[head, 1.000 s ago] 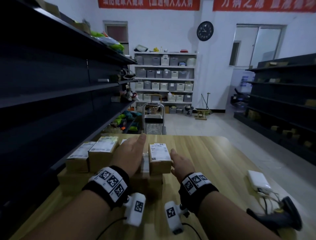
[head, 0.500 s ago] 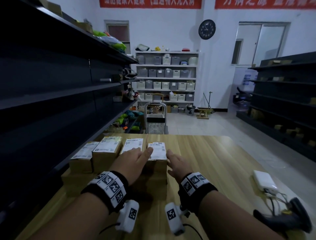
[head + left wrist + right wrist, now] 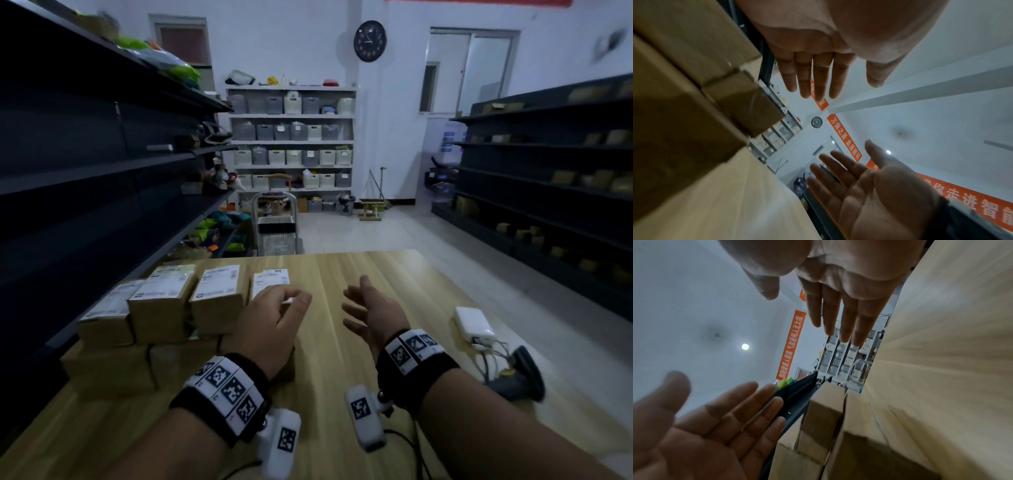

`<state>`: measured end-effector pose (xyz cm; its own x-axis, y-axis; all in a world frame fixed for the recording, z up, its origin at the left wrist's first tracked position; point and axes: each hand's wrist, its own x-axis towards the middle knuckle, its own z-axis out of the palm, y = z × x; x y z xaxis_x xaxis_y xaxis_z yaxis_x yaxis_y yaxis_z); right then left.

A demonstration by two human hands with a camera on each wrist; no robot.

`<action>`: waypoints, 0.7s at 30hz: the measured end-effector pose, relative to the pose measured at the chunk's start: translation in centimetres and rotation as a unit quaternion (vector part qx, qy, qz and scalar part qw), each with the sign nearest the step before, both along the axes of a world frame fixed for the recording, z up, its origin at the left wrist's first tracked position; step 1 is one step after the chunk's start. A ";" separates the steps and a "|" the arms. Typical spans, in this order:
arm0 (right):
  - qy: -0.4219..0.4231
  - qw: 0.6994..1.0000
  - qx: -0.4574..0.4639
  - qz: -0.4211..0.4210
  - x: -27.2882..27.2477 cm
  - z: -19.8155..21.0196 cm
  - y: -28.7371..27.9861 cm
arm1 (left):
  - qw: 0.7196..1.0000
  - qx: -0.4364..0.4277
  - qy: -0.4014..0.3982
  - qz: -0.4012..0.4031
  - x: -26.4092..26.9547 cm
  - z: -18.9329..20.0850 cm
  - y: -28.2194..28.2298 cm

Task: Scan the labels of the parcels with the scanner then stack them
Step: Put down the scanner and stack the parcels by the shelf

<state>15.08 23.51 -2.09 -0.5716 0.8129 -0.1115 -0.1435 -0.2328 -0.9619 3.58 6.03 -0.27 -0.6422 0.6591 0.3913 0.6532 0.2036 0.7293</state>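
Table (image 3: 376, 281): left hand (image 3: 270, 325) hides fourth parcel (image 3: 269, 279)

Dim, bluish, wide-angle frames with blurred edges.

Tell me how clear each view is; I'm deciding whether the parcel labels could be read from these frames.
Head view: dim, with dark shelves; labels on the parcels show only as pale patches, and the scanner is smeared. Left wrist view: strongly warped and tilted; the left hand is sharp, the boxes show no label. Right wrist view: the table is streaked with blur, with glare from a ceiling lamp.
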 end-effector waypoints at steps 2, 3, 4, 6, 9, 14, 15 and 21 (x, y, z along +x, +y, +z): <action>0.012 0.999 -0.007 -0.036 2.6 -0.1 1.1 | 0.999 0.003 -0.028 -0.015 1.8 -0.9 1.9; 0.012 0.998 -0.008 -0.055 3.9 -0.2 1.8 | 0.999 -0.002 -0.042 -0.023 2.8 -1.4 2.9; 0.015 0.997 -0.008 -0.075 5.2 -0.2 2.4 | 0.998 -0.012 -0.059 -0.032 3.9 -1.9 3.9; 0.018 0.993 -0.009 -0.116 7.9 -0.7 4.0 | 0.995 -0.037 -0.076 -0.053 6.0 -3.0 5.8; 0.021 0.983 -0.032 -0.181 12.2 -1.5 6.6 | 0.993 -0.059 -0.046 -0.096 9.2 -4.2 8.6; 0.020 0.957 -0.081 -0.278 18.5 -3.5 9.8 | 0.976 -0.144 0.018 -0.160 14.5 -5.4 13.3; 0.009 0.952 -0.078 -0.295 19.5 -4.0 10.5 | 0.969 -0.170 0.036 -0.174 15.4 -5.7 14.3; -0.091 0.932 -0.058 -0.346 23.5 -7.0 12.6 | 0.924 -0.296 0.083 -0.229 18.3 -8.5 19.4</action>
<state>38.59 36.15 -9.08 0.1214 0.9564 -0.2658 -0.1355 -0.2493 -0.9589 21.88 25.38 -8.78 -0.2069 0.9767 -0.0570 0.8621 0.2096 0.4614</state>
